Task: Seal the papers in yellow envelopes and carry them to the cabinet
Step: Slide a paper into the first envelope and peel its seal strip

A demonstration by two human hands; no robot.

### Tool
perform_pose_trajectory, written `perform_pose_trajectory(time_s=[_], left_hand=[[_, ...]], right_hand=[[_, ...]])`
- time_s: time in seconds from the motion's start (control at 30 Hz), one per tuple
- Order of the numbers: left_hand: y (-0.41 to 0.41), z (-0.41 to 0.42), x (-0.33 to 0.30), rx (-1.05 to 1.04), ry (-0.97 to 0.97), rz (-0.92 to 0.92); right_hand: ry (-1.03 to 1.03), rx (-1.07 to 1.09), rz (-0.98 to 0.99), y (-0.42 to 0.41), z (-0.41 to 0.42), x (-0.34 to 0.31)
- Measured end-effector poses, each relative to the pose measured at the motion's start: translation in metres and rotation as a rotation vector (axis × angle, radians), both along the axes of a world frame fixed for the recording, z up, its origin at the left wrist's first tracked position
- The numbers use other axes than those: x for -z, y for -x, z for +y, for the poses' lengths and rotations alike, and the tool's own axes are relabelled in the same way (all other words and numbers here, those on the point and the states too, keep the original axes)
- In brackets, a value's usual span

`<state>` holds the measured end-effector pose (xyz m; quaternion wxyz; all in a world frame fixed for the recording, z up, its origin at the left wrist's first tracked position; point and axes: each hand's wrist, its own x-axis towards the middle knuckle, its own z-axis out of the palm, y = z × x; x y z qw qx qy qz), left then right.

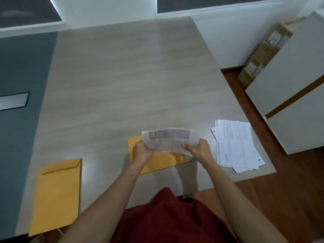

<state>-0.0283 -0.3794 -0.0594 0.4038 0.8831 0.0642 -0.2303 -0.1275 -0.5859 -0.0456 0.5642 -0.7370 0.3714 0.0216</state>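
Note:
I hold a bundle of printed papers [170, 140] upright above the table, gripped at its two lower corners. My left hand [142, 152] grips the left corner, my right hand [199, 149] the right. Under the bundle a yellow envelope [161, 162] lies flat on the table, partly hidden by my hands and the papers. A second yellow envelope [57, 195] lies at the near left, its flap at the far end. A loose stack of white printed sheets [236, 144] lies by the table's right edge.
The light wooden table [126, 81] stretches ahead. White cabinet units [291, 95] stand to the right on the brown floor, with cardboard boxes [263, 53] behind them. A grey panel [19, 79] borders the table on the left.

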Motion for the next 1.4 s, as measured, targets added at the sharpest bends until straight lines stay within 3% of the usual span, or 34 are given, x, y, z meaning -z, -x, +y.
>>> perform_pose_trajectory(time_s=[0.13,0.33,0.53,0.73,0.93,1.1,1.4], left_hand=[[0.004,-0.026,-0.002,0.05,-0.114,-0.161],[0.032,-0.098,-0.003,0.215,-0.401,0.017],[0.049,-0.127,0.016,0.257,-0.53,-0.035],[0.051,-0.118,0.019,0.312,-0.541,-0.124],[0.051,-0.108,0.021,0.328,-0.432,-0.178],[0.054,-0.101,0.024,0.381,-0.43,-0.179],[0.054,-0.096,0.017,0.332,-0.386,-0.095]], right_hand=[[0.101,0.113,-0.015,0.011,-0.026,-0.007],[0.18,0.209,0.03,0.048,-0.086,-0.008],[0.225,0.127,0.104,0.075,-0.119,-0.006],[0.216,-0.074,0.138,0.082,-0.129,-0.004],[0.063,-0.212,0.166,0.07,-0.126,-0.001],[-0.177,-0.186,0.147,0.064,-0.126,0.007],[-0.312,-0.189,0.224,0.054,-0.13,0.013]])
